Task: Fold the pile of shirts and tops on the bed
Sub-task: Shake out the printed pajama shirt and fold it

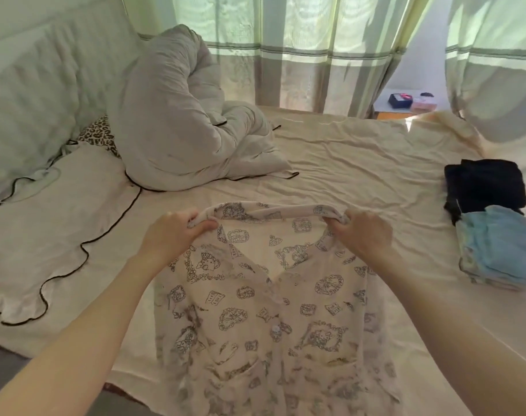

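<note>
I hold a pale printed shirt [273, 310] up in front of me over the bed [361, 163]; my left hand [174, 232] grips one shoulder of it with the fingers curled round bunched cloth, and my right hand [364, 232] grips the other shoulder the same way, so the collar stretches between them; the shirt hangs down toward me, its front with buttons and line-drawn cartoon figures facing up, and its lower hem runs off the bottom edge of the view, so I cannot see where it ends or whether it touches the bed; the sleeves are hard to make out behind my forearms; to my right, on the sheet, lies a folded light blue top [499, 244] touching a folded dark garment [484, 184] just beyond it, and how many pieces are stacked under the blue one I cannot tell; at the far left a rumpled grey duvet [177, 115] slumps against the headboard, beside a white pillow with dark piping [54, 223]; a leopard-print cushion [99, 133] shows only a corner between them; green curtains [315, 49] hang behind the bed, and through a gap a small tabletop [385, 106] carries objects too small to identify.
</note>
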`<act>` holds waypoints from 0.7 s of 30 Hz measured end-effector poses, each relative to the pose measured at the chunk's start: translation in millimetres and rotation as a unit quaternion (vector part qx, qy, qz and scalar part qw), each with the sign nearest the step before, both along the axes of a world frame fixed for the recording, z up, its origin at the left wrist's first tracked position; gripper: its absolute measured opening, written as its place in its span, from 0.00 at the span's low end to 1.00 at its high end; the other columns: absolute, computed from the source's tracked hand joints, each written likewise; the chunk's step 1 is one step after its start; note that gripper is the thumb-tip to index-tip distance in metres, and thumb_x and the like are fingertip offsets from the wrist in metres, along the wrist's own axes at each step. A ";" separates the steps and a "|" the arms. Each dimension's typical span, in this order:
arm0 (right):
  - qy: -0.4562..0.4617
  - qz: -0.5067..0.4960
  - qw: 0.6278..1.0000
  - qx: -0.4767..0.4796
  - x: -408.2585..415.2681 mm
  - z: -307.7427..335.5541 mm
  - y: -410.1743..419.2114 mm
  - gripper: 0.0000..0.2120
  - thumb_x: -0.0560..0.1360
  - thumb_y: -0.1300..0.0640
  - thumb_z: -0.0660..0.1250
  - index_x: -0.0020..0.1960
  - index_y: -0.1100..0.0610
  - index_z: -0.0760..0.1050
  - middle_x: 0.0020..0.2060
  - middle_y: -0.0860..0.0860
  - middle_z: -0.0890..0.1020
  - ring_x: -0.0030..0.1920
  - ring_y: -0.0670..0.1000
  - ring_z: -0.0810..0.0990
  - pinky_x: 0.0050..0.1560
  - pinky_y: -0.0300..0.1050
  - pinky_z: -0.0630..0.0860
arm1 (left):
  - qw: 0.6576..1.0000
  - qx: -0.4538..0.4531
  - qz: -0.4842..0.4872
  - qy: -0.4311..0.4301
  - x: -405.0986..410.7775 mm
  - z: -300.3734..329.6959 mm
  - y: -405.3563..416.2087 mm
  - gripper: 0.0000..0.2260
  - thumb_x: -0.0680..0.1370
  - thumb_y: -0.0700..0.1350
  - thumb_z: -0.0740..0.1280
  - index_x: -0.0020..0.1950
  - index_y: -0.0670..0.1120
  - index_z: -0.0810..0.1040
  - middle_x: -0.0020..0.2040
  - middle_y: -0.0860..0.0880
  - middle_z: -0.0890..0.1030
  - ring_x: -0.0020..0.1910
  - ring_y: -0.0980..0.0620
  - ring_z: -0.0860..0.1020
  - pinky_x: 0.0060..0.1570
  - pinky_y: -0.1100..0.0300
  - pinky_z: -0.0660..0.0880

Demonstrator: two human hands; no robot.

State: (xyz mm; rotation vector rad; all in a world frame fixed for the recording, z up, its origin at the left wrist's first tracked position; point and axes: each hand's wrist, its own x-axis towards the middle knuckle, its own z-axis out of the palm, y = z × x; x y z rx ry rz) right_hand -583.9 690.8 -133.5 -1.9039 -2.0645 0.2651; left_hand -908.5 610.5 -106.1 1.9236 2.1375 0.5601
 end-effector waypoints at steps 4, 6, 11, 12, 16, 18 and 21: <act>0.052 0.001 0.995 -0.085 -29.6 -51.4 73.9 0.22 0.73 0.35 0.61 0.40 0.54 0.72 0.33 0.49 0.75 0.38 0.54 0.76 0.35 0.45 0.65 | 0.999 -0.049 0.012 -0.019 -20.3 -61.7 71.3 0.21 0.72 0.65 0.59 0.32 0.48 0.66 0.27 0.50 0.72 0.27 0.53 0.70 0.27 0.59 0.61; 0.081 -0.002 0.989 -0.121 -40.5 -83.1 105.1 0.20 0.74 0.37 0.63 0.46 0.55 0.74 0.37 0.49 0.77 0.40 0.53 0.76 0.36 0.45 0.67 | 0.995 -0.086 0.020 -0.040 -29.8 -97.6 102.6 0.23 0.72 0.66 0.58 0.34 0.46 0.69 0.28 0.49 0.72 0.27 0.53 0.69 0.27 0.60 0.60; 0.119 -0.023 0.980 -0.161 -62.3 -176.6 173.1 0.15 0.74 0.43 0.66 0.51 0.54 0.75 0.42 0.50 0.81 0.41 0.53 0.78 0.38 0.46 0.70 | 0.988 -0.092 0.031 -0.123 -51.9 -200.3 171.3 0.43 0.66 0.78 0.50 0.40 0.37 0.76 0.26 0.51 0.67 0.25 0.55 0.63 0.27 0.63 0.58; 0.130 -0.021 0.977 -0.167 -67.0 -196.3 184.9 0.12 0.74 0.45 0.67 0.50 0.54 0.75 0.42 0.50 0.81 0.39 0.52 0.78 0.37 0.46 0.70 | 0.986 -0.097 0.029 -0.135 -55.4 -221.1 182.8 0.41 0.67 0.76 0.51 0.41 0.37 0.77 0.27 0.50 0.68 0.25 0.55 0.63 0.27 0.63 0.58; 0.125 -0.023 0.980 -0.151 -77.8 -277.0 216.9 0.12 0.74 0.49 0.68 0.54 0.53 0.78 0.48 0.52 0.80 0.48 0.52 0.77 0.44 0.46 0.70 | 0.978 -0.131 0.022 -0.161 -64.9 -292.7 221.4 0.29 0.74 0.63 0.59 0.44 0.35 0.78 0.29 0.48 0.69 0.28 0.53 0.64 0.29 0.61 0.59; 0.116 -0.038 0.983 -0.136 -83.6 -310.2 226.8 0.11 0.74 0.51 0.68 0.55 0.54 0.78 0.50 0.53 0.80 0.51 0.55 0.77 0.48 0.50 0.73 | 0.976 -0.130 0.030 -0.173 -70.3 -321.1 237.2 0.27 0.75 0.61 0.59 0.38 0.35 0.76 0.28 0.48 0.68 0.29 0.52 0.64 0.31 0.59 0.59; 0.081 -0.040 0.991 -0.099 -94.4 -342.9 236.8 0.10 0.75 0.55 0.66 0.54 0.56 0.78 0.49 0.55 0.81 0.53 0.58 0.76 0.55 0.59 0.71 | 0.980 -0.123 0.047 -0.152 -75.6 -360.5 255.0 0.23 0.80 0.56 0.58 0.30 0.43 0.67 0.27 0.50 0.65 0.28 0.52 0.63 0.31 0.57 0.58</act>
